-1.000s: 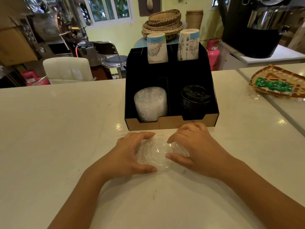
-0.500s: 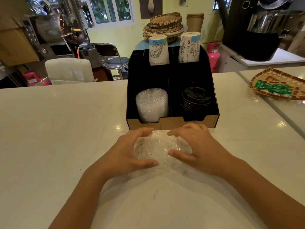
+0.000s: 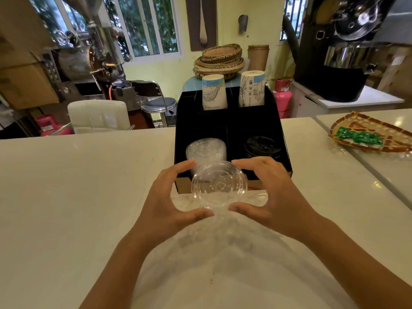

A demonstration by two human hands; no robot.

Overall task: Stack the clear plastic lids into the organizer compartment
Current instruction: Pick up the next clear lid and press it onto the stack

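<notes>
The fingers (image 3: 185, 164) of the left hand (image 3: 166, 201) and those of the right hand (image 3: 270, 195) curve round a small bundle of clear plastic lids (image 3: 219, 186), thumbs at the near rim and fingertips at the far rim, so the bundle is held between both hands just below the centre of the frame. It looks lifted off the bench (image 3: 78, 186) and overlaps the tan front lip of the black organizer (image 3: 231, 126). One more clear lid (image 3: 258, 199) seems to lie on the bench just right of the bundle, under the right hand, though its outline is faint.

Beyond the fingers, the front left compartment already holds a stack of clear lids (image 3: 206, 150); the front right compartment holds black lids (image 3: 260, 148). Two paper cups (image 3: 214, 92) stand in the rear compartments. A woven tray (image 3: 370, 134) sits at the right edge of the frame.

The grip is by the rims only, and these lids are thin and slick. Squeezing too hard could make the bundle buckle and fan apart; holding too loosely could let the lower lids slip out. The bundle's edge could also catch the front lip, or land askew on the existing stack and tilt it against the divider
</notes>
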